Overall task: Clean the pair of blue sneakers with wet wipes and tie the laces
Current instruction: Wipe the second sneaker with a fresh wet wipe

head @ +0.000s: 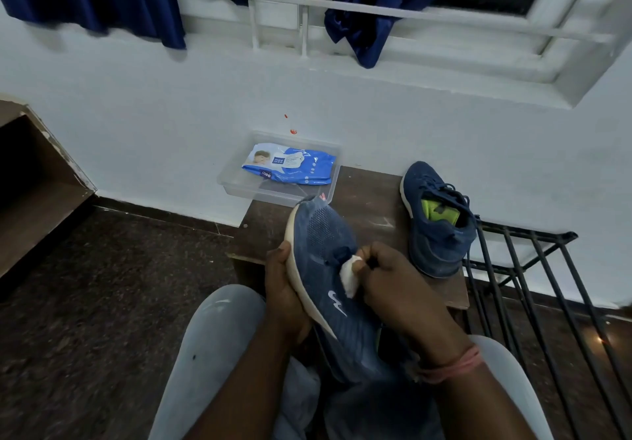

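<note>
Blue sneaker (328,268), toe away, gripped by left hand (284,289); right hand (393,282) pinches wipe (349,277).

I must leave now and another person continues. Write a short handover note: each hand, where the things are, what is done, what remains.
Left hand: grips the sole edge of the held sneaker, over the lap.
Right hand: pinches a white wipe against that sneaker's side.
Second sneaker: on the wooden stool, laces loose.
Wipe pack: in the clear tray by the wall.
Done: wiping of the held sneaker has begun.
Left: finish this sneaker, probably wipe the second, tie the laces.
</note>
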The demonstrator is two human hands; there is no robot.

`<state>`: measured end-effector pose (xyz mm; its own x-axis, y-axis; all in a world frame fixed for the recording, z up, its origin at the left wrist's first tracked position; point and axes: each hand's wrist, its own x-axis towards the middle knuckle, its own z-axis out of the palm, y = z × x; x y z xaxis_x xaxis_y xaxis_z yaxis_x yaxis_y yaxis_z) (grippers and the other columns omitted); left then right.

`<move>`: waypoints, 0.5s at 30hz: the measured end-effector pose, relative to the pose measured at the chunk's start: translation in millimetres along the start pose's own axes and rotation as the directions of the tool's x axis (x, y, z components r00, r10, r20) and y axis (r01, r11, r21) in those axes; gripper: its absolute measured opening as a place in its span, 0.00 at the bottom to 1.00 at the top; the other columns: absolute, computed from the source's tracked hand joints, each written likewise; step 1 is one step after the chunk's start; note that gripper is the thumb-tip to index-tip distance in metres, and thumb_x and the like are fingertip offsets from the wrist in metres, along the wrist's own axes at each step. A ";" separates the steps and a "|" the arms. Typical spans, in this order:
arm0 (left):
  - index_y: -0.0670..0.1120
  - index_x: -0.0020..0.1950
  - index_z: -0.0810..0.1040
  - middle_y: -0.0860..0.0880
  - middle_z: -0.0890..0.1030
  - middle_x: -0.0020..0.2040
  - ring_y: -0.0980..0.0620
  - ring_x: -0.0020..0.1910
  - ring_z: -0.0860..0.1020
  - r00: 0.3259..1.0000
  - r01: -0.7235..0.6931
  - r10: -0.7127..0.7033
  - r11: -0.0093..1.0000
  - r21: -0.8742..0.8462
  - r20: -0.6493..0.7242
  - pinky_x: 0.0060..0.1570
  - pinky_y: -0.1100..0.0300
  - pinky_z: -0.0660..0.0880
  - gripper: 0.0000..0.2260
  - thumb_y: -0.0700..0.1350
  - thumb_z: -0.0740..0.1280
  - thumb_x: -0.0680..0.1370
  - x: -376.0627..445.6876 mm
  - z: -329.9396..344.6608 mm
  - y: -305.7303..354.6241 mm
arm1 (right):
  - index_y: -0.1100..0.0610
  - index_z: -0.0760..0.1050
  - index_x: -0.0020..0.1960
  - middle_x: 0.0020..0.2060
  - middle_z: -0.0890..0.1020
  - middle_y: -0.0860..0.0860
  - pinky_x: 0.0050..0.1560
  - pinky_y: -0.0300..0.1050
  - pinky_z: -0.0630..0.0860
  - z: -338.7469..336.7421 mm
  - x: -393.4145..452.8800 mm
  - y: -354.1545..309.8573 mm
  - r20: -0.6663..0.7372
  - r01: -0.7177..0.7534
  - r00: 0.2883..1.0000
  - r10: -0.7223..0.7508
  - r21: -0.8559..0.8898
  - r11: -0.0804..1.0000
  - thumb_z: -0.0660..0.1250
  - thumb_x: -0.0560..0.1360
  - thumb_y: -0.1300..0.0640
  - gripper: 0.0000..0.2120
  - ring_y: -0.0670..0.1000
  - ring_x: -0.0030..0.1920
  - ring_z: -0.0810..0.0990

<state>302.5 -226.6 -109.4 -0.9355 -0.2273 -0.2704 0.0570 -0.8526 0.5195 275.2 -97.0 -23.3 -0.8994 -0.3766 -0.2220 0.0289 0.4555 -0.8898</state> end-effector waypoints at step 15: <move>0.46 0.47 0.89 0.42 0.86 0.49 0.44 0.47 0.85 0.989 -0.119 0.117 0.993 -0.012 -0.085 0.49 0.51 0.76 0.27 0.62 0.56 0.75 1.9 2.7 0.0 | 0.55 0.72 0.42 0.34 0.83 0.51 0.42 0.40 0.75 -4.3 -20.4 -11.2 0.088 0.179 0.980 -0.180 0.020 0.984 0.61 0.82 0.61 0.10 0.46 0.36 0.79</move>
<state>299.8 -225.8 -107.8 -0.8892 -0.3652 -0.2757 0.1720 -0.8251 0.5382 291.4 -91.0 -7.2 -0.8477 -0.5224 -0.0924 -0.1241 0.3645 -0.9229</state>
